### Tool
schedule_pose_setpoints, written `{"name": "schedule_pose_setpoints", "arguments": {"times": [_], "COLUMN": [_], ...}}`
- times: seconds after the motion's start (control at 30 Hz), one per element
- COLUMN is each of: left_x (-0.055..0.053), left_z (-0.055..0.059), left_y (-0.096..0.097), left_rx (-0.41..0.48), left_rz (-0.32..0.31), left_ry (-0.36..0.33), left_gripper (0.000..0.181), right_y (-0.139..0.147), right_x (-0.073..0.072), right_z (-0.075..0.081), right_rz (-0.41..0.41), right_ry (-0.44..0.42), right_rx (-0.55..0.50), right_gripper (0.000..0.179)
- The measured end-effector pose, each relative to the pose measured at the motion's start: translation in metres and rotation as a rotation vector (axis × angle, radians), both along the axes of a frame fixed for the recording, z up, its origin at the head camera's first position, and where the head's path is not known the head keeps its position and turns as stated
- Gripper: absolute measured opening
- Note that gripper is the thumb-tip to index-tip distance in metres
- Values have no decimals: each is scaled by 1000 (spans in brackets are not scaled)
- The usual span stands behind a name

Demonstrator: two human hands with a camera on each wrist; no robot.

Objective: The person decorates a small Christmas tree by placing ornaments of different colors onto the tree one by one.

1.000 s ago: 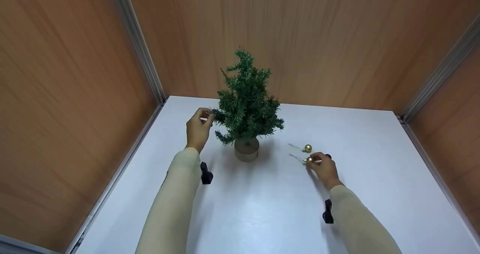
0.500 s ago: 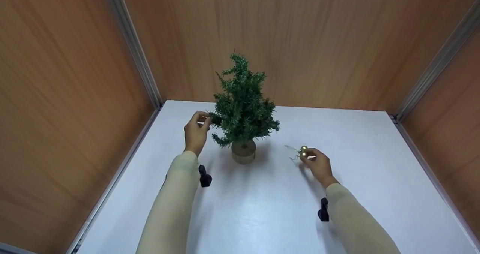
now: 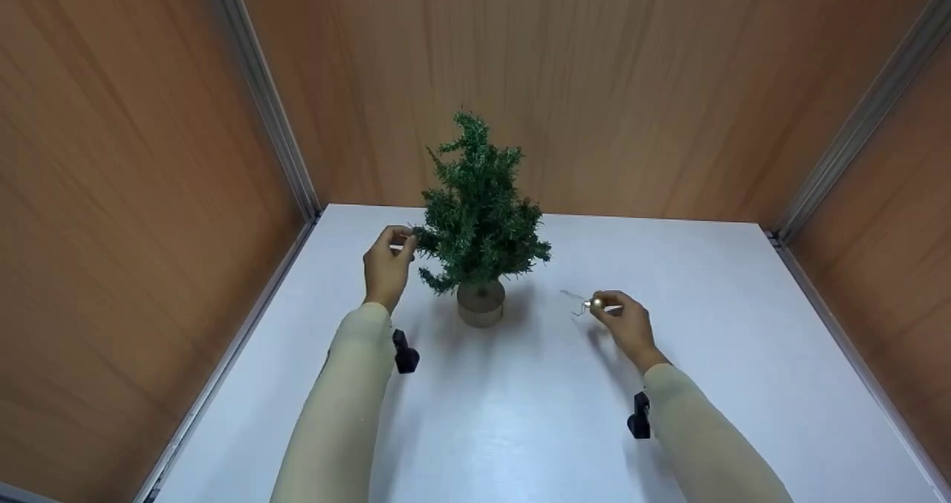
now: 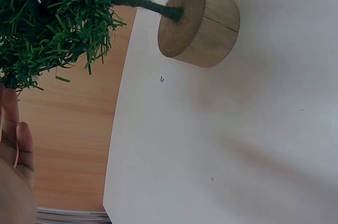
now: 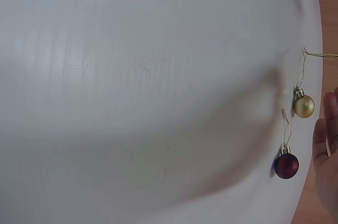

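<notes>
A small artificial Christmas tree [image 3: 479, 213] stands on its round wooden base [image 4: 216, 31]. My left hand [image 3: 386, 271] pinches the tip of a low left branch, its fingertips partly cut off in the left wrist view. Right of the tree, my right hand [image 3: 628, 328] pinches a gold Christmas bauble [image 3: 596, 303] just over the table. A thin gold hanging loop [image 5: 321, 55] reaches in from the edge of the right wrist view. Below the hand lie another gold bauble [image 5: 303, 106] and a dark red bauble [image 5: 286, 166], both with string loops; the red one is hidden in the head view.
The white table [image 3: 475, 414] has wood-grain panels [image 3: 594, 79] behind it and on both sides. Grey metal strips [image 3: 278, 109] run along the panel corners. A black wrist device [image 3: 406, 353] shows at the left sleeve, with another [image 3: 640, 416] at the right.
My right hand has moved slightly left and taken a gold bauble, lifting it a little. The other gold bauble has passed from sight behind that hand in the head view. My left hand stays at the branch.
</notes>
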State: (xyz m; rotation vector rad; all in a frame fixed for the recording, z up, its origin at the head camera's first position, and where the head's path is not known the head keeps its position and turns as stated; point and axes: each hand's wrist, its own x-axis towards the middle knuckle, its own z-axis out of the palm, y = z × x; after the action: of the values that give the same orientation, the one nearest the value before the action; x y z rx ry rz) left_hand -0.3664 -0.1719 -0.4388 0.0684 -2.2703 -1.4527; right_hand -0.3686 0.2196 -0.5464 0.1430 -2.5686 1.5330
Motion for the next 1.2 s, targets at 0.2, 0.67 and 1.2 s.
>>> {"name": "schedule_pose_setpoints", "arguments": {"times": [0.2,0.67,1.2], "left_x": [0,7,6], "left_z": [-1,-4,1], "left_y": [2,3,9], "left_rx": [7,23,-1], "left_rz": [6,-7,-2], "left_ry": [0,-6,8], "left_gripper": [18,16,11], "right_y": [-2,-9,-6], "right_x": [2,6,9], "right_z": [4,11,24], "right_rz": [-3,-22,-62], "right_ry": [20,37,143], "right_rx": [11,-27,-66], "right_gripper": [31,30,34]}}
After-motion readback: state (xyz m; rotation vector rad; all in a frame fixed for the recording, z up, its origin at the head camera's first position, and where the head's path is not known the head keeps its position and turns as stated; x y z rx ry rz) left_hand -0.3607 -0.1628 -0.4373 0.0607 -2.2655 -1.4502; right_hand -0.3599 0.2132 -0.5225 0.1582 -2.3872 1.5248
